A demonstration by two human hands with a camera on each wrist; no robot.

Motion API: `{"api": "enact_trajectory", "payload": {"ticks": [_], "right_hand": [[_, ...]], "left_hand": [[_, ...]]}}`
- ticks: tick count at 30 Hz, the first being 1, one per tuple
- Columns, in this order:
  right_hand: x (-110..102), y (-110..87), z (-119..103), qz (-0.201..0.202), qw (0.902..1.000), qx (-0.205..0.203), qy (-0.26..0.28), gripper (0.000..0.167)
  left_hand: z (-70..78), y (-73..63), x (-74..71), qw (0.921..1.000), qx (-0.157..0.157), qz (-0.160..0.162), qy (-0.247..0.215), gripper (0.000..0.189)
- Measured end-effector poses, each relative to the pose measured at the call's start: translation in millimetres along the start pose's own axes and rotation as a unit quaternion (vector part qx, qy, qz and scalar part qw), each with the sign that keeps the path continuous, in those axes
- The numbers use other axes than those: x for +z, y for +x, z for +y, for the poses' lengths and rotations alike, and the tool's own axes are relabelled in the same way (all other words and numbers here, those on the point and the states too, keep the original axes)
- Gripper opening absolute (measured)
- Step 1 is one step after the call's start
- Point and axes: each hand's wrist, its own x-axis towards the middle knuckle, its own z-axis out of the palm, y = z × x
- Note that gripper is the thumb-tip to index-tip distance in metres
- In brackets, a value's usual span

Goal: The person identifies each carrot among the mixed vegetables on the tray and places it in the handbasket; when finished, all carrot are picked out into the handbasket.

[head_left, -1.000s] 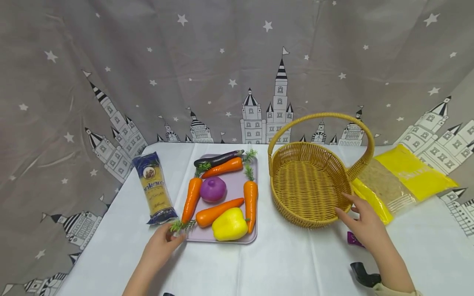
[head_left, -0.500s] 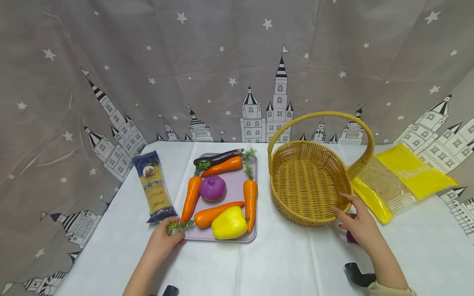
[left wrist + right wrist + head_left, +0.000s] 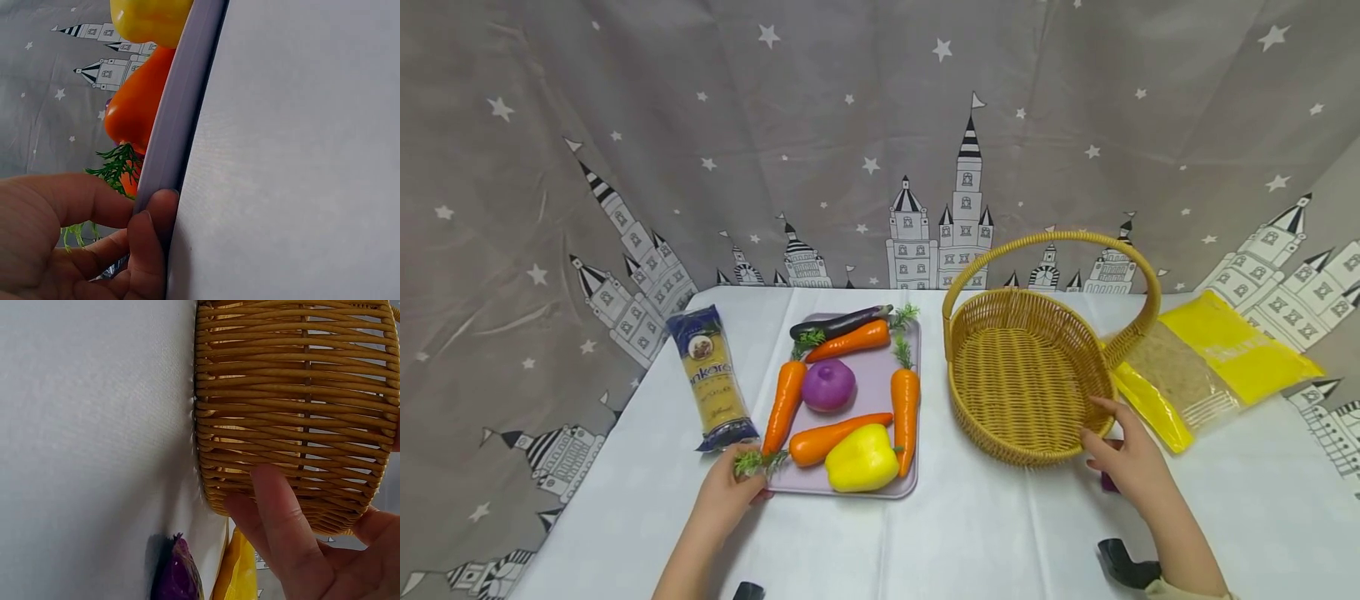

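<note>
My left hand [image 3: 724,493] pinches the near left corner of a pale purple tray [image 3: 874,375]; the left wrist view has its fingers right at the tray's rim [image 3: 178,87]. On that tray lie several orange carrots [image 3: 785,402], a purple onion [image 3: 829,385], a yellow bell pepper [image 3: 862,458] and a dark eggplant [image 3: 842,324]. A carrot's green top overlaps my left fingers. My right hand [image 3: 1131,458] holds the near right rim of a round wicker basket [image 3: 1022,375] with an arched handle. In the right wrist view, two fingers [image 3: 278,500] lie against its woven outer wall.
A blue and yellow pasta pack [image 3: 713,379] lies left of the tray. Right of the basket lies a yellow bag [image 3: 1225,358] with a clear window. A small purple packet [image 3: 180,575] sits near my right hand. Behind the white-covered table [image 3: 955,533] hangs a grey castle-print curtain [image 3: 820,108].
My left hand has closed onto the tray corner, and the tray has shifted slightly left and nearer. My right hand has settled on the basket rim, covering more of the purple packet.
</note>
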Motion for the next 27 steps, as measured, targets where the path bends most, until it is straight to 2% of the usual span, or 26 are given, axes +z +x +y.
{"api": "enact_trajectory", "payload": {"ticks": [7,12,15,18,22,24,27], "right_hand": [[-3,-2.2,3,-0.006,0.9997,-0.023,-0.002,0.065],[-11,-6.6,-1,-0.014,0.9988,-0.037,-0.029,0.070],[-20,-12.3,-8,0.009,0.9980,-0.039,-0.050,0.071],[-27,-20.2,-19,0.054,0.9962,-0.041,-0.055,0.069],[-30,-30.5,-37,0.099,0.9915,-0.074,-0.040,0.062],[-27,-34.4,-47,0.103,0.9887,-0.106,-0.026,0.060],[-17,-37.9,-60,0.086,0.9841,-0.155,0.002,0.056]], "left_hand": [[0.0,-0.5,0.0,1.0000,-0.003,0.003,0.007,0.048],[-1.7,-0.7,-0.2,0.9999,-0.011,-0.001,0.005,0.047],[-2.6,-0.7,-0.1,0.9999,-0.015,-0.004,-0.003,0.047],[-3.1,-0.9,0.2,0.9998,-0.017,-0.005,-0.008,0.048],[-3.9,-1.1,0.4,0.9998,-0.016,-0.003,-0.009,0.049],[-4.4,-1.2,0.4,0.9999,-0.013,-0.001,-0.006,0.049],[-4.9,-1.1,0.7,0.9999,-0.007,0.001,-0.008,0.050]]}}
